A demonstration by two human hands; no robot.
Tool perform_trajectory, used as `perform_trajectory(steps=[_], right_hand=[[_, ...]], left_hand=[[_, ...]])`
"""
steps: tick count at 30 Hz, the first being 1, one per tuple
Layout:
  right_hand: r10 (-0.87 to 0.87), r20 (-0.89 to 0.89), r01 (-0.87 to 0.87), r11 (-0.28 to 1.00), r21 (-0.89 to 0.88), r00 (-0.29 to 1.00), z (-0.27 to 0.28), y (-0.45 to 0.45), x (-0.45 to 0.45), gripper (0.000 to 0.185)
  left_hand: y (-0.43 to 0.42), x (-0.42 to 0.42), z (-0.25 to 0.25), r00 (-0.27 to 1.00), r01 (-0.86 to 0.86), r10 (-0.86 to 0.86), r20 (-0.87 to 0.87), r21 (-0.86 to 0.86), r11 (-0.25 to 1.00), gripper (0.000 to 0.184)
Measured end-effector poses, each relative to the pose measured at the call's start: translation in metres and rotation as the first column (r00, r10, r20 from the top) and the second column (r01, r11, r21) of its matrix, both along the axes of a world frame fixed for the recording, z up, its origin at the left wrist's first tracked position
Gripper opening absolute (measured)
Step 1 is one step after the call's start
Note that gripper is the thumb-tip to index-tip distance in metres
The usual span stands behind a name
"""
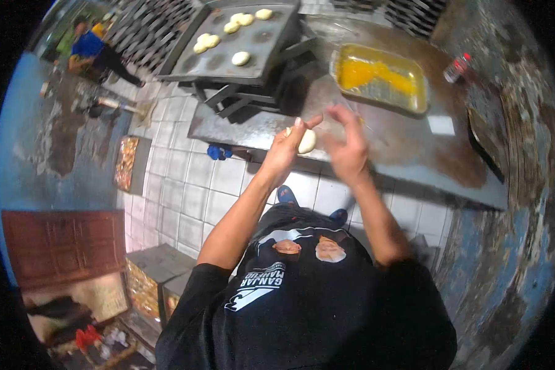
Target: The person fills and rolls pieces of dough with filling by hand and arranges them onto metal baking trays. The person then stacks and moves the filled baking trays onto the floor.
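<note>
A pale round piece of dough (pixel 308 142) is held in my left hand (pixel 285 149), thumb and fingers around it, over the table's front edge. My right hand (pixel 349 143) is just to its right, blurred, with fingers curved and apart and nothing seen between them. Behind my hands, a dark metal tray (pixel 219 40) carries several pale dough pieces, one of them (pixel 240 58) lying alone near its front edge. A rectangular pan (pixel 421 98) with a yellow, shiny content (pixel 376 75) lies on the table behind my right hand.
The metal table (pixel 413 145) also bears a white square (pixel 441 125), a small bottle with a red cap (pixel 457 68) and a dark curved piece (pixel 486 145). Dark supports (pixel 228 98) hold up the tray. A person in blue (pixel 89 49) is at the far left.
</note>
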State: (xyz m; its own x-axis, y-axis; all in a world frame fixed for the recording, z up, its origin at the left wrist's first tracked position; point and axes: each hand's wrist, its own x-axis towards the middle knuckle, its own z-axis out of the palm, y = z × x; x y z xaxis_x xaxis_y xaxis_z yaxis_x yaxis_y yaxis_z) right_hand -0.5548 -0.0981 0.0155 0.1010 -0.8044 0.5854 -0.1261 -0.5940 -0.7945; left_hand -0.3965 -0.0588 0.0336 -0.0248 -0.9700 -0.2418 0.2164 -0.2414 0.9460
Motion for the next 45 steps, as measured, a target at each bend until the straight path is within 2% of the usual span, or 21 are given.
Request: perform_trajectory(steps=[1, 4, 5, 7, 8, 13, 15, 17, 18, 20, 21, 24, 25, 30, 32, 35, 36, 37, 41, 42, 45], right_hand=[[0.062, -0.166, -0.096, 0.975, -0.201, 0.984, 0.011, 0.006, 0.014, 0.052], [0.039, -0.092, -0.042, 0.999, -0.027, 0.995, 0.007, 0.006, 0.062, 0.047], [0.052, -0.111, -0.057, 0.998, -0.036, 0.992, 0.005, 0.000, 0.075, 0.047], [0.239, 0.431, -0.449, 0.743, 0.496, 0.870, 0.020, -0.009, 0.109, 0.048], [0.224, 0.566, -0.575, 0.580, 0.577, 0.793, 0.024, -0.012, 0.131, 0.050], [0.414, 0.515, -0.633, 0.230, 0.739, 0.751, 0.064, -0.111, 0.203, 0.031], [0.446, 0.300, -0.456, 0.298, 0.839, 0.843, 0.083, -0.180, 0.233, 0.029], [0.235, -0.255, -0.062, 0.837, 0.544, 0.938, 0.071, -0.247, 0.276, 0.046], [0.228, -0.272, -0.050, 0.843, 0.536, 0.935, 0.057, -0.279, 0.290, 0.046], [-0.186, -0.765, 0.126, 0.982, -0.138, 0.616, 0.002, -0.335, 0.302, 0.052], [0.010, -0.871, 0.070, 0.996, 0.051, 0.492, -0.014, -0.347, 0.307, 0.056], [-0.259, -0.901, -0.047, 0.955, -0.293, 0.348, -0.035, -0.361, 0.323, 0.056], [0.018, -0.926, 0.003, 1.000, 0.021, 0.377, -0.036, -0.372, 0.325, 0.056], [-0.076, -0.904, 0.088, 0.995, -0.042, 0.421, -0.058, -0.366, 0.333, 0.066], [0.185, -0.916, -0.006, 0.981, 0.196, 0.356, -0.040, -0.372, 0.325, 0.070], [0.558, -0.396, -0.014, 0.591, 0.807, 0.729, 0.050, -0.399, 0.330, 0.078], [0.478, -0.307, -0.057, 0.607, 0.793, 0.823, 0.048, -0.431, 0.318, 0.071], [0.381, -0.460, 0.048, 0.726, 0.686, 0.802, 0.039, -0.463, 0.305, 0.061], [-0.127, -0.816, 0.189, 0.982, -0.022, 0.563, 0.004, -0.492, 0.315, 0.046], [-0.027, -0.914, 0.219, 0.973, 0.067, 0.404, -0.004, -0.492, 0.317, 0.046], [0.050, -0.816, 0.248, 0.940, 0.233, 0.576, 0.033, -0.445, 0.308, 0.039]], left_hand=[[-0.001, 0.008, 0.010, 0.997, -0.004, 0.015, -0.074, 0.157, 0.988, 0.066], [-0.003, 0.018, 0.024, 0.847, -0.135, 0.128, -0.515, 0.024, 0.990, 0.067], [-0.010, 0.030, 0.021, 0.836, -0.149, 0.135, -0.532, 0.017, 0.989, 0.067], [-0.028, 0.055, 0.012, 0.971, -0.196, 0.237, 0.040, -0.439, 0.877, 0.065], [-0.036, 0.070, 0.009, 0.956, -0.260, 0.292, 0.031, -0.375, 0.890, 0.062], [-0.088, 0.160, 0.015, 0.902, -0.372, 0.289, -0.320, -0.238, 0.897, 0.063], [-0.103, 0.197, 0.022, 0.880, -0.424, 0.318, -0.353, -0.281, 0.861, 0.083], [-0.108, 0.245, 0.026, 0.903, -0.409, 0.310, -0.297, -0.372, 0.834, 0.078], [-0.110, 0.270, 0.024, 0.925, -0.369, 0.289, -0.245, -0.408, 0.835, 0.076], [-0.111, 0.309, 0.023, 0.913, -0.406, 0.388, -0.127, -0.375, 0.833, 0.070], [-0.109, 0.326, 0.019, 0.907, -0.420, 0.407, -0.111, -0.338, 0.842, 0.069], [-0.104, 0.379, 0.008, 0.906, -0.360, 0.420, 0.055, -0.424, 0.831, 0.064], [-0.103, 0.389, 0.007, 0.892, -0.365, 0.442, 0.093, -0.426, 0.828, 0.063], [-0.126, 0.395, -0.002, 0.909, -0.354, 0.416, 0.040, -0.457, 0.816, 0.058], [-0.138, 0.390, -0.005, 0.922, -0.307, 0.383, 0.057, -0.495, 0.813, 0.054], [-0.146, 0.393, -0.004, 0.912, -0.286, 0.402, 0.075, -0.585, 0.759, 0.055], [-0.144, 0.393, 0.000, 0.921, -0.295, 0.387, 0.045, -0.570, 0.767, 0.055], [-0.144, 0.395, 0.000, 0.916, -0.288, 0.396, 0.068, -0.576, 0.765, 0.054], [-0.140, 0.388, 0.013, 0.932, -0.266, 0.346, 0.103, -0.454, 0.850, 0.045], [-0.137, 0.381, 0.015, 0.937, -0.259, 0.335, 0.100, -0.446, 0.857, 0.044], [-0.130, 0.353, 0.025, 0.964, -0.207, 0.245, 0.100, -0.295, 0.933, 0.041]])
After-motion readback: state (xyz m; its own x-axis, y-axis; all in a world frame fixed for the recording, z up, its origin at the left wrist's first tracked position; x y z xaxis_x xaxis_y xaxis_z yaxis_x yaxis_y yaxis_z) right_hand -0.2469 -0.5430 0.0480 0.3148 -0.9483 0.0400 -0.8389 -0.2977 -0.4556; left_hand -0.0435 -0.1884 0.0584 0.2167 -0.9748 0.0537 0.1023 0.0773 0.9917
